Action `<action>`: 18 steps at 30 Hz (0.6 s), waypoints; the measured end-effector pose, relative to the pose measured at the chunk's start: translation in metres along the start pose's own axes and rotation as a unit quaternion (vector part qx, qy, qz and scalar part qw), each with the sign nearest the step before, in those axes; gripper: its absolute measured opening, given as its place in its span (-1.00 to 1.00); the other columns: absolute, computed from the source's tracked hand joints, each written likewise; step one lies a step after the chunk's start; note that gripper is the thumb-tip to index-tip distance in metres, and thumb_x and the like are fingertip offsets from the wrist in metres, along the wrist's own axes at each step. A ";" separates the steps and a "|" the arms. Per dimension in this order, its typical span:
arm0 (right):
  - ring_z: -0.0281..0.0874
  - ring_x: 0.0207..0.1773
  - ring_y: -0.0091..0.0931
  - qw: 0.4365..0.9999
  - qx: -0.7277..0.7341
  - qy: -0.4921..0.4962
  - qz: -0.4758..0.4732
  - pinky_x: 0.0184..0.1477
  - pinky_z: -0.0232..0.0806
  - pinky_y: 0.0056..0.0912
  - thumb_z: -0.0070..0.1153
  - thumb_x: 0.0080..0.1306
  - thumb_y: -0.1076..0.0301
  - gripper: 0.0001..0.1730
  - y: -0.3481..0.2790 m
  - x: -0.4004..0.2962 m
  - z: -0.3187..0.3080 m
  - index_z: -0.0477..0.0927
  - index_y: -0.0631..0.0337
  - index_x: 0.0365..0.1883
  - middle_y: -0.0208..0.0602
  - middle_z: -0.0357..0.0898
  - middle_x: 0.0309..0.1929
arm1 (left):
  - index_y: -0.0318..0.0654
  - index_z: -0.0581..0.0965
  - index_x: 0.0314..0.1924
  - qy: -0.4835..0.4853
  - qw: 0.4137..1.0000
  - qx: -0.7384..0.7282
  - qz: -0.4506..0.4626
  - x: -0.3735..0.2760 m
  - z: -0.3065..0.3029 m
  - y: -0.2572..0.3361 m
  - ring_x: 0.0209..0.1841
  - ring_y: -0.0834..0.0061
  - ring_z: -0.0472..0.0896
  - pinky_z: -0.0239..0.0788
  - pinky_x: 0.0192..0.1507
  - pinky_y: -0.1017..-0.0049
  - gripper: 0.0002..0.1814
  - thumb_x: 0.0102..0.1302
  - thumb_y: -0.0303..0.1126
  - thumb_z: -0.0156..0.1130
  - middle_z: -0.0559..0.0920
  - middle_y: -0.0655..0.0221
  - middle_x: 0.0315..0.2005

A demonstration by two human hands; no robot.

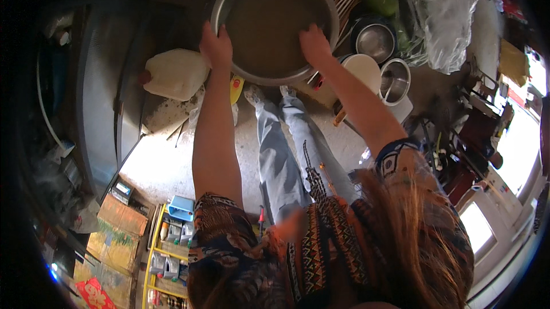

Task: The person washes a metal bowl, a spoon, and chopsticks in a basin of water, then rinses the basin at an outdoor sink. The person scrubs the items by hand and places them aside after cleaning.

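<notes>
A large round metal basin [275, 74] is held out in front of me at the top of the view. Its inside looks dark and brownish; whether it holds liquid I cannot tell. My left hand [218, 46] grips the basin's left rim, thumb on the inner side. Over the right rim, my right hand [316, 44] has its fingers curled inside the basin. Just right of that hand are a white round lid or bowl [363, 72], a metal bowl [375, 43] and a metal pot with a utensil in it [395, 81].
A whitish plastic jug [176, 74] with a red cap stands left of the basin. Clear plastic bags [449, 21] with green vegetables lie at upper right. A yellow rack [150, 261] with bottles is at lower left. A dark cabinet [99, 85] borders the left.
</notes>
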State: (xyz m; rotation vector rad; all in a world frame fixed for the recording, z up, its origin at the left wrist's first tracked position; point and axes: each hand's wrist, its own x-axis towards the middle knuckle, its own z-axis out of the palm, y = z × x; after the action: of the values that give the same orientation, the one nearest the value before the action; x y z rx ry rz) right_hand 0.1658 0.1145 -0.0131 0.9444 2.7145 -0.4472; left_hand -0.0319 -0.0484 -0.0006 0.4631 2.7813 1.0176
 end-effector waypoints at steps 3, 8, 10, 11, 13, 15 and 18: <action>0.53 -0.11 0.02 0.990 0.013 -0.116 -0.073 -0.12 0.45 -0.03 0.17 0.06 0.42 -0.74 0.010 0.021 -0.011 0.63 0.20 -0.23 0.02 0.50 -0.09 | -0.27 0.49 0.02 -0.006 0.999 0.017 0.051 0.021 -0.003 0.000 -0.10 -0.02 0.58 0.41 -0.11 0.17 -0.61 0.25 -0.23 0.22 0.62 0.01 -0.19; 0.56 -0.14 -0.02 0.955 0.076 -0.153 -0.243 -0.06 0.43 -0.07 0.20 0.03 0.39 -0.67 0.053 0.034 -0.074 0.64 0.19 -0.17 0.03 0.54 -0.15 | -0.27 0.53 -0.13 -0.065 0.994 -0.082 0.043 0.030 -0.010 -0.007 -0.16 -0.01 0.58 0.39 -0.14 0.22 -0.68 0.27 -0.18 0.20 0.63 0.01 -0.28; 0.55 -0.18 -0.04 0.946 0.013 -0.161 -0.281 -0.08 0.43 -0.08 0.20 0.04 0.41 -0.67 0.060 0.026 -0.090 0.64 0.21 -0.17 0.02 0.53 -0.16 | -0.29 0.54 -0.15 -0.068 0.990 -0.116 0.032 0.030 -0.009 -0.011 -0.18 0.00 0.58 0.38 -0.15 0.22 -0.67 0.28 -0.15 0.20 0.63 0.02 -0.29; 0.55 -0.20 -0.05 0.943 -0.033 -0.174 -0.281 -0.09 0.43 -0.08 0.20 0.04 0.41 -0.68 0.060 0.022 -0.094 0.64 0.21 -0.17 0.01 0.52 -0.16 | -0.29 0.54 -0.16 -0.066 0.989 -0.129 0.024 0.030 -0.007 -0.012 -0.19 0.01 0.58 0.38 -0.15 0.23 -0.66 0.28 -0.14 0.20 0.63 0.03 -0.30; 0.53 -0.15 -0.13 0.954 0.011 -0.153 -0.259 -0.08 0.42 -0.11 0.15 0.05 0.49 -0.76 0.057 0.010 -0.093 0.63 0.25 -0.26 -0.03 0.48 -0.21 | -0.30 0.55 -0.16 -0.049 0.990 -0.131 0.024 0.030 -0.002 -0.016 -0.21 0.03 0.59 0.38 -0.16 0.24 -0.65 0.28 -0.13 0.20 0.64 0.04 -0.32; 0.51 -0.11 -0.15 0.967 0.021 -0.217 -0.130 -0.06 0.42 -0.13 0.13 0.05 0.52 -0.79 0.053 0.001 -0.085 0.63 0.25 -0.30 -0.05 0.47 -0.23 | -0.31 0.55 -0.14 -0.030 0.994 -0.102 0.025 0.029 0.004 -0.019 -0.23 0.04 0.59 0.38 -0.16 0.25 -0.64 0.29 -0.13 0.19 0.64 0.06 -0.33; 0.51 -0.09 -0.17 0.964 0.051 -0.208 -0.156 -0.06 0.41 -0.16 0.11 0.05 0.52 -0.83 0.045 -0.013 -0.072 0.62 0.25 -0.34 -0.07 0.47 -0.24 | -0.33 0.55 -0.14 -0.018 0.989 -0.149 0.011 0.028 0.007 -0.019 -0.23 0.04 0.59 0.38 -0.16 0.26 -0.62 0.29 -0.12 0.19 0.64 0.05 -0.35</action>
State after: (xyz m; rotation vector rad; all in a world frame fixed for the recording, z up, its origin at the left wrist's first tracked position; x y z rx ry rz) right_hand 0.1962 0.1664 0.0483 0.3784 2.4648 -0.7573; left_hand -0.0616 -0.0487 -0.0192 0.4652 2.5347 1.3863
